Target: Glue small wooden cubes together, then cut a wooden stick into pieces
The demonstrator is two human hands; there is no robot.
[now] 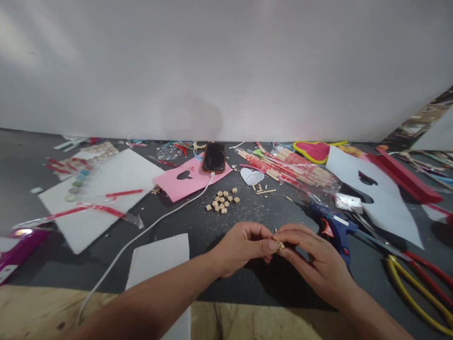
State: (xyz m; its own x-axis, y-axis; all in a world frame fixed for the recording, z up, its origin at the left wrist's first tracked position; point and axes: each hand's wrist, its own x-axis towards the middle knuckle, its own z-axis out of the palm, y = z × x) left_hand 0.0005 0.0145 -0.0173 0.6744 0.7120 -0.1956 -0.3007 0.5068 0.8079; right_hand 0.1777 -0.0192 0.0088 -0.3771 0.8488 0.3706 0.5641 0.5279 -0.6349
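Observation:
Fingertips of my left hand (242, 248) and my right hand (314, 257) meet over the dark tabletop. Both are closed in a pinch on one small cluster of short wooden stick pieces (280, 245), mostly covered by the fingers. Just beyond my hands lies a loose pile of similar little wooden clusters (223, 206). Several cut stick pieces (266, 191) are scattered farther right, near a white paper heart (252, 176). Beside my right hand rests a blue glue gun (338, 231) with an orange trigger.
A phone (213, 158) on pink paper (173, 182) trails a white cable (155, 222) leftward. Wrapped wooden sticks (304, 170) lie at the back. Yellow-handled pliers or cutters (398, 283) are at right. White sheets (159, 257) and a purple object (24, 250) lie left.

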